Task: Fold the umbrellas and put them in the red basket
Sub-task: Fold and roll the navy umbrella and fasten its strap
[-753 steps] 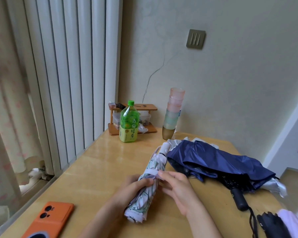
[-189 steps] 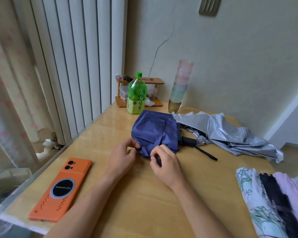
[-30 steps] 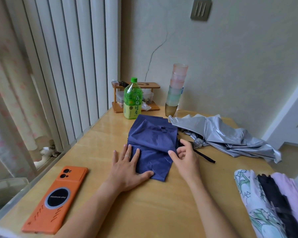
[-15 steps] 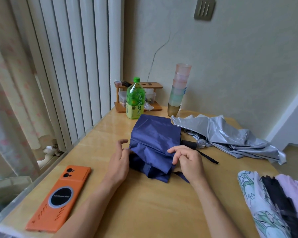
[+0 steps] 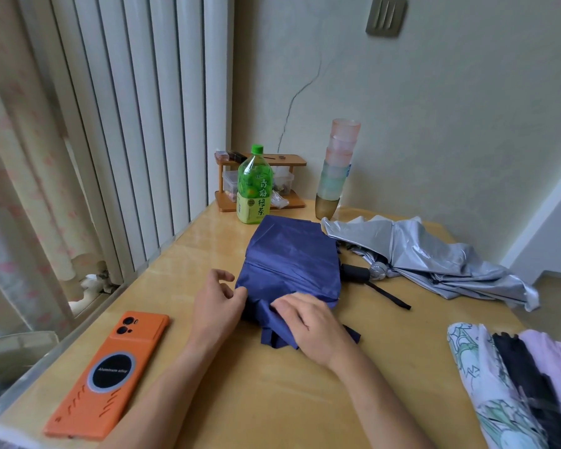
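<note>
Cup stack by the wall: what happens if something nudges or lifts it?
The cup stack is tall and narrow on one small base, so a push high up would probably tip it. The cups look like thin translucent plastic, so likely light. Lifted by the top cup, the rest may stay behind.

Bare table (image 5: pixel 272 400) is lying open to you front-centre, btwn orange phone (image 5: pixel 110 367) at L and folded umbrellas (image 5: pixel 506 384) at R edge. Navy fabric (image 5: pixel 292 257) is blocking mid-table. Silver fabric (image 5: pixel 434 254) w/ black strap (image 5: pixel 390 297) is sprawling just R of it. Bottle (image 5: pixel 254 189), wooden rack (image 5: pixel 290 161) & cup stack (image 5: pixel 336 170) are crowding far edge by wall.
</note>
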